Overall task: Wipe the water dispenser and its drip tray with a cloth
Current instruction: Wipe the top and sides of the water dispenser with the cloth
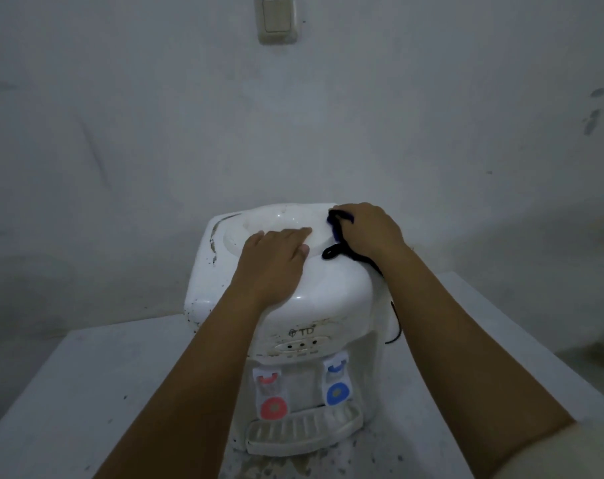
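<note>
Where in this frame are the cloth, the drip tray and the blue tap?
cloth [334, 233]: head view, on the dark fold showing left of the right hand's fingers.
drip tray [302, 431]: head view, on its slotted grille.
blue tap [337, 393]: head view, on the round blue paddle.

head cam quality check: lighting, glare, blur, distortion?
Head view: dim, bluish, low contrast; wall murky. Small highlight on the water dispenser top front, no strong glare. Soft throughout, so the dark cloth under the right hand shows no texture. Wide-angle stretch: forearms balloon toward the bottom edge. Left hand and drip tray legible.
</note>
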